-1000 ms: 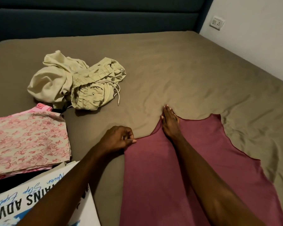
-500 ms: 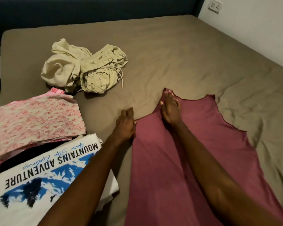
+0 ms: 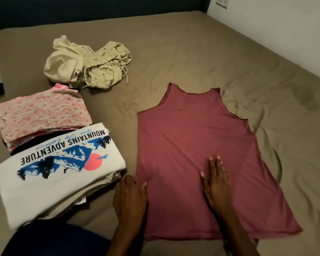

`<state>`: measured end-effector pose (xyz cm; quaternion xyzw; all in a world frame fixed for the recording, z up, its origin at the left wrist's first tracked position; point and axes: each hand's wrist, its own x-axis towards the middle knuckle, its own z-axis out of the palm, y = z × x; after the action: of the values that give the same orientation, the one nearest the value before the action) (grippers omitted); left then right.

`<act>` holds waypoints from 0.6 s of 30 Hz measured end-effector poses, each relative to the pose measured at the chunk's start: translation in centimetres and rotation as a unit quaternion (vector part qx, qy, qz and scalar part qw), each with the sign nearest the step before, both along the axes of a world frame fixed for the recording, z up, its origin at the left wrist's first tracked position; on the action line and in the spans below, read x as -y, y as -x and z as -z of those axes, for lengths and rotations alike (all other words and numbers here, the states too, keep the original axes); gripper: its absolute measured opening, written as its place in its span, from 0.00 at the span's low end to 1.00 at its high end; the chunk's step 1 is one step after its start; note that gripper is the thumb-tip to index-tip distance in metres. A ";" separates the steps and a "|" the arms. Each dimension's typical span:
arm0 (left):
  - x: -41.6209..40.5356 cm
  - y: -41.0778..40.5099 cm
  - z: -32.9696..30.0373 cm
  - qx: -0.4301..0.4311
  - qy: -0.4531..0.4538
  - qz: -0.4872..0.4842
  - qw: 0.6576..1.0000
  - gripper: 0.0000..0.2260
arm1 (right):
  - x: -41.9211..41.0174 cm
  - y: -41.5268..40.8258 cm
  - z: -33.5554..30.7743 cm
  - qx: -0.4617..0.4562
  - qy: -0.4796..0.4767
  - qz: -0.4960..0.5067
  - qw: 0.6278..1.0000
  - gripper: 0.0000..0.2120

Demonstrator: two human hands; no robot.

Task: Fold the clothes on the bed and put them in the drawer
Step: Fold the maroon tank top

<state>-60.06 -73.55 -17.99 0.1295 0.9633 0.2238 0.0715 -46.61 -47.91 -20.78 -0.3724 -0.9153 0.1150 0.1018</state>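
Both hands are flat, fingers straight: right hand [image 3: 215,180] pressing on the middle of the pink top [image 3: 196,145], left hand [image 3: 130,197] at its left edge. A second ago they were up by its neckline, so they've slid down toward the hem. Top's spread on the bed [image 3: 192,52] beside the folded white tee [image 3: 50,178].

Both hands have slid back from the neckline toward the hem of the maroon sleeveless top [image 3: 196,145]. The right hand [image 3: 215,183] now lies flat on its lower middle; the left hand [image 3: 130,196], pinching earlier, rests open on the edge at 9 o'clock.
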 end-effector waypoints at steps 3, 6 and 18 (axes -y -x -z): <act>1.3 0.4 0.0 0.026 -0.115 -0.047 0.992 0.10 | -0.5 -2.0 -0.4 0.039 -0.010 0.020 0.999 0.39; 2.7 1.3 1.1 0.182 -0.307 -0.108 0.928 0.17 | -2.4 -4.2 -0.8 0.022 0.007 0.067 0.998 0.41; 3.7 -1.2 0.4 0.064 -0.127 -0.053 0.988 0.24 | -8.7 -16.9 -1.5 -0.008 -0.027 0.341 0.940 0.25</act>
<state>-58.91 -77.27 -18.44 0.0712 0.9262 0.3553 0.1044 -29.67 -39.21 -19.25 -0.6584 -0.7354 0.0515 0.1519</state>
